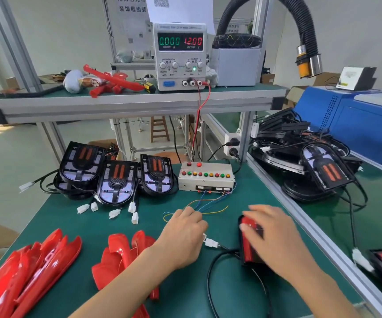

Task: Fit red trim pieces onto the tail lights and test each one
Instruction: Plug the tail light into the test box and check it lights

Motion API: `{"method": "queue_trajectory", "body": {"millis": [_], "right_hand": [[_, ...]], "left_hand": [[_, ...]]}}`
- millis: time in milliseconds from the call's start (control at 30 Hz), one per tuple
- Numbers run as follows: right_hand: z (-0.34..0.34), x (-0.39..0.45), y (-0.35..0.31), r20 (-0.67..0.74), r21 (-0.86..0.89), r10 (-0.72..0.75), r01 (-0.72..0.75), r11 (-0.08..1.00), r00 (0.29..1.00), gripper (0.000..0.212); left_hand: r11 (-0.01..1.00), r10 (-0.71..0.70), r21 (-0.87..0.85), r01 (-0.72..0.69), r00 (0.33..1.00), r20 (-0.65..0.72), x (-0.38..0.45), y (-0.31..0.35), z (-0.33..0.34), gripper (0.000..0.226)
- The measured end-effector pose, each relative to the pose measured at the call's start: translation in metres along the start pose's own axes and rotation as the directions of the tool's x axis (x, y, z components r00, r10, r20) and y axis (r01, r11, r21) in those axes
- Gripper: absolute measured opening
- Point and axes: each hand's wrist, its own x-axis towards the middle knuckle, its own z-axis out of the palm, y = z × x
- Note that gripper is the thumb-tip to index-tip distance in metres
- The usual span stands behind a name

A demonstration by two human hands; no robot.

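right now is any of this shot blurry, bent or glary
Head view: the right hand over the tail light is smeared by motion blur, while the left hand is sharper; the wide lens bows the shelf rail and frame posts; the power supply digits bloom slightly; glossy highlights streak the red trim pieces.
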Motion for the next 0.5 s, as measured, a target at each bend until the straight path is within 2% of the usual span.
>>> {"method": "queue_trajectory", "body": {"millis": [33,67,100,167,233,300,333,500], "right_hand": [[-0.009,-0.011,0.016,-0.082,0.068,0.136,-0.13,0.989,0.987,0.041],[-0.017,-0.022,0.031,-0.095,0.101,0.27,-0.26,0.96,0.958,0.048],[-0.023,-0.033,0.043,-0.038,0.107,0.394,-0.388,0.915,0.918,0.055],[-0.026,-0.049,0.056,0.174,0.129,0.558,-0.58,0.804,0.812,0.06],[-0.021,-0.055,0.059,0.407,0.305,0.574,-0.698,0.648,0.711,0.053],[-0.017,-0.054,0.056,0.541,0.462,0.524,-0.754,0.468,0.657,0.047],[-0.014,-0.052,0.055,0.558,0.491,0.518,-0.761,0.423,0.648,0.045],[-0.006,-0.047,0.053,0.606,0.528,0.491,-0.779,0.339,0.625,0.042]], "left_hand": [[0.996,-0.028,-0.083,0.027,1.0,-0.004,-0.002,0.005,-0.003,0.026],[0.984,-0.052,-0.172,0.053,0.999,0.011,-0.003,0.009,-0.005,0.027],[0.968,-0.062,-0.241,0.071,0.997,0.043,-0.004,0.014,-0.007,0.029],[0.963,-0.028,-0.263,0.056,0.993,0.112,-0.002,0.025,-0.006,0.037],[0.976,-0.001,-0.212,0.043,0.981,0.196,0.005,0.036,-0.003,0.04],[0.989,-0.018,-0.14,0.055,0.967,0.254,0.012,0.047,0.0,0.037],[0.993,-0.028,-0.105,0.058,0.962,0.271,0.015,0.051,0.001,0.035],[0.995,-0.076,-0.046,0.092,0.962,0.262,0.019,0.061,0.005,0.024]]}}
